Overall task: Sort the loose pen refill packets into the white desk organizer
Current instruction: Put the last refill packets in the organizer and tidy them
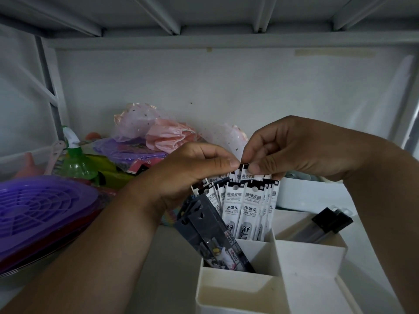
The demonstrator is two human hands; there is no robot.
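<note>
At your far left a purple basket (43,207) lies on the shelf, with a green bottle (76,163) just behind it and pink fabric (158,132) piled further back against the wall; your left hand (192,171) comes in next, its fingers curled, thumb and forefinger pinching the top edge of the white packets (244,209); below that hand, dark packets (210,236) lean to the left in the organizer's middle-left compartment; the white packets stand upright in a fanned row in the compartment behind, their tops level with your fingertips; your right hand (294,150) meets the left over them, thumb and forefinger pinching the top of a rear packet, the other fingers curled; the organizer (238,298) sits low centre-right, its front compartment showing nothing inside; to the right, black-capped packets (326,223) lie tilted in its right rear compartment; a white box (313,191) stands just behind.
</note>
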